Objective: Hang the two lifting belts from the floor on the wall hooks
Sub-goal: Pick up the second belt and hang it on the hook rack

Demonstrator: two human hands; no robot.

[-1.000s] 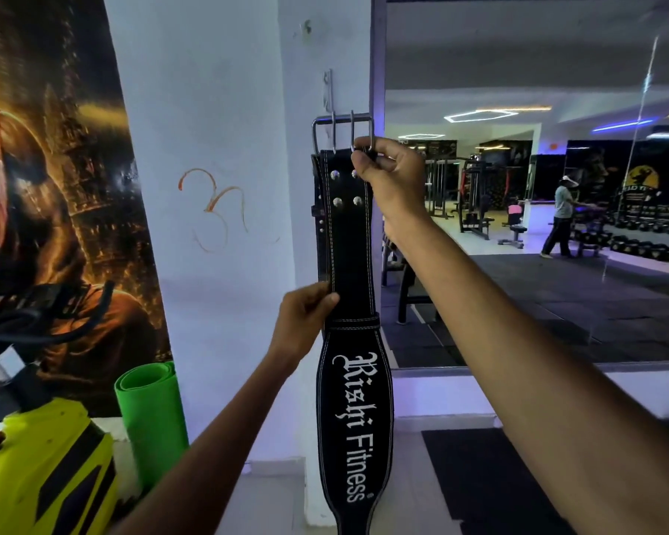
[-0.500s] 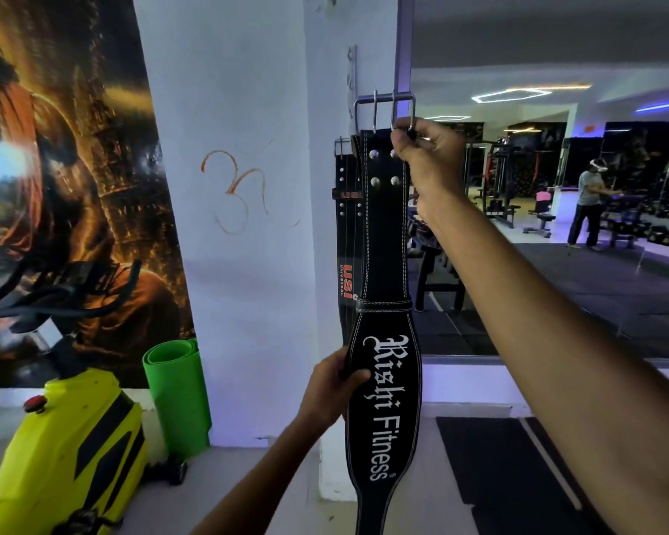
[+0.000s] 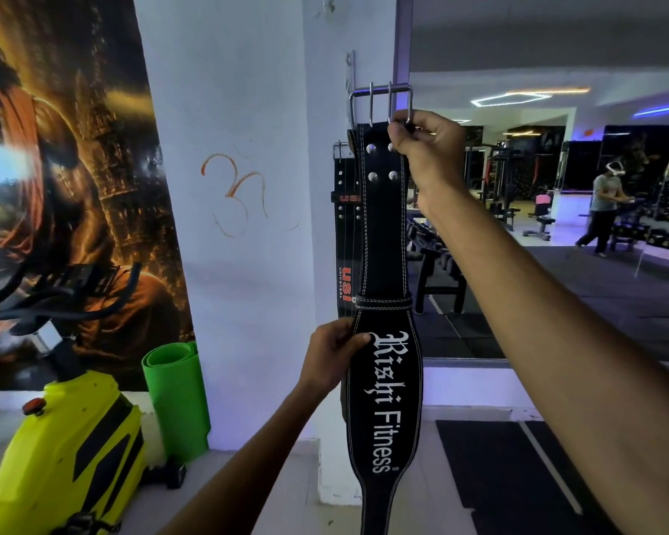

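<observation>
White gym wall (image 3: 248, 110) stands ahead, with a big mirror (image 3: 556, 264) beside it. One black leather belt with red letters (image 3: 346, 241) already hangs flat on the wall. The right hand (image 3: 427, 154) pinches the top of the second belt, a black leather belt with white "Rishi Fitness" letters (image 3: 383, 380), just under its shiny metal buckle (image 3: 381, 102). The left hand (image 3: 331, 355) has its fingers closed on the belt's wide part, keeping it straight. A thin metal wall hook (image 3: 350, 67) sits just above the buckle. I think the hanging step is on now. Next, the buckle must go up and slip over the hook
</observation>
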